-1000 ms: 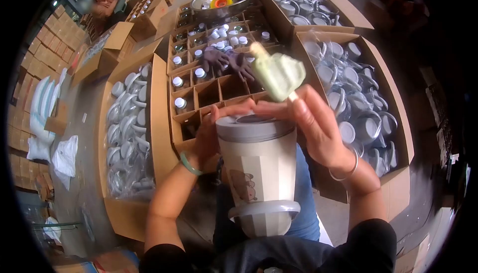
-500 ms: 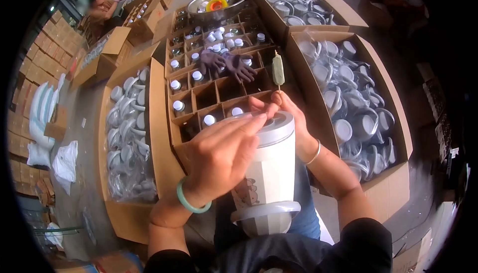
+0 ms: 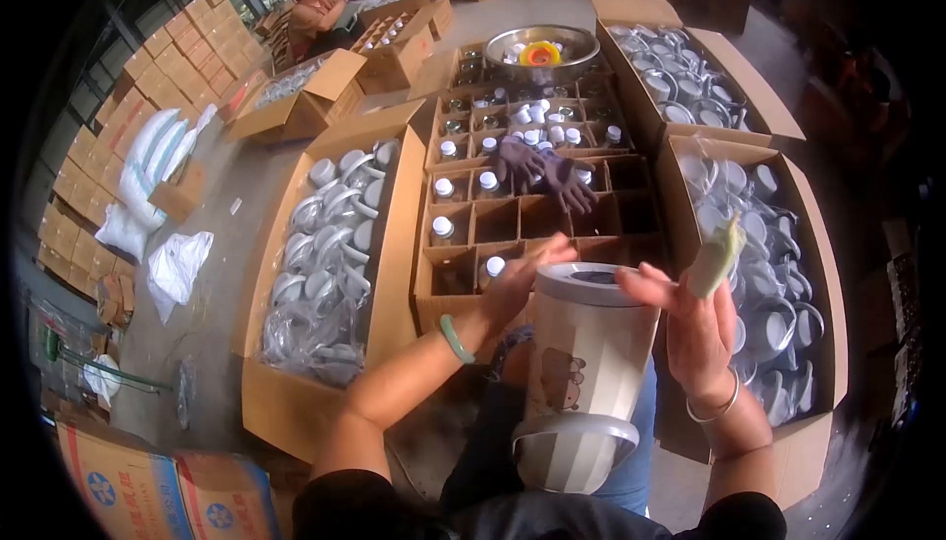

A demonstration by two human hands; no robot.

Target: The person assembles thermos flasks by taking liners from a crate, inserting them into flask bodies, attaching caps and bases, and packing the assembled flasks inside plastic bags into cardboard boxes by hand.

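Upright in front of my body stands a cream tapered container [image 3: 591, 353] with a cartoon animal print, a grey rim and a grey handle [image 3: 581, 427] around its lower part. My left hand [image 3: 517, 279], with a green bangle at the wrist, lies against the left side of the rim, fingers stretched out. My right hand [image 3: 702, 338] is raised at the right of the rim and holds a pale green ice pop [image 3: 717, 256]; its stick is hidden by the fingers. Beyond the container, a divided carton [image 3: 522, 228] holds white-capped bottles, with dark gloves [image 3: 567, 180] on top.
Open cartons of bagged grey lids stand at left [image 3: 330, 254] and right [image 3: 769, 284]. A steel basin [image 3: 542, 69] sits on the far bottles. White sacks [image 3: 148, 175] and stacked boxes [image 3: 187, 47] are at left. Another person [image 3: 320, 20] sits far back.
My view has swung left. My right hand has moved away from the lid to the right with the ice pop. The left hand has slid from over the top to the rim's left side.
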